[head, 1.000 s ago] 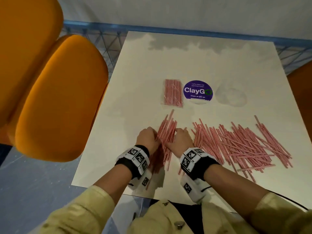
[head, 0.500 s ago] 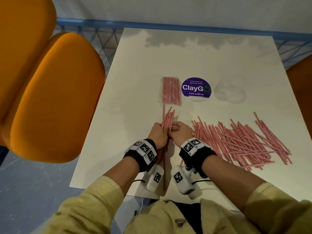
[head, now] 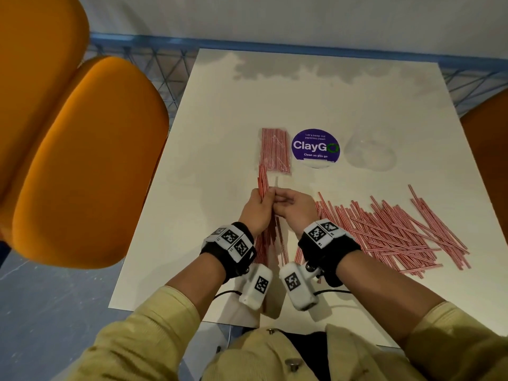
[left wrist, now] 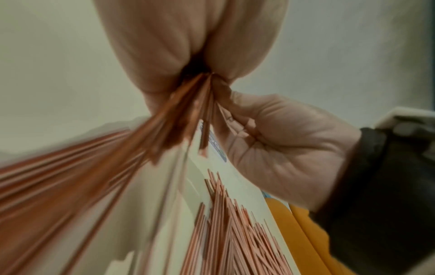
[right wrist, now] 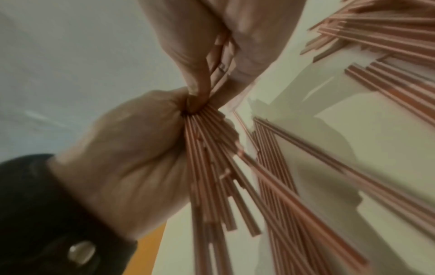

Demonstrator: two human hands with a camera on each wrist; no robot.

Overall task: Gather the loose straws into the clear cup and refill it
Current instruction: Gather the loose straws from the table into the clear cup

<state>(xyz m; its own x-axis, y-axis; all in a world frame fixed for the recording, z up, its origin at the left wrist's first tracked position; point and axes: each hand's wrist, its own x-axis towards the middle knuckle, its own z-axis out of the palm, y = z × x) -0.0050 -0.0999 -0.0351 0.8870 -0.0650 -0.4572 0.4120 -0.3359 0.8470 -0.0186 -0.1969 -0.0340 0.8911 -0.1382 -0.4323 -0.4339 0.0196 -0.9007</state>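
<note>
Gripping straw bundle (head: 263, 185) in left hand (head: 257, 210); right hand (head: 295, 209) pinching same bundle; clear cup (head: 369, 152) beyond.

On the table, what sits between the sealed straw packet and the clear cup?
The head view shows a round purple ClayGo sticker on the table between the sealed straw packet and the clear cup; nothing else lies in that stretch.

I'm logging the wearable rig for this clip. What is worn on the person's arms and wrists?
Pale yellow sleeves are pushed up the forearms. Each wrist carries a black band topped with white blocks bearing black-and-white square markers. A white camera pod with its own marker hangs under each wrist, trailing a thin black cable.
</note>
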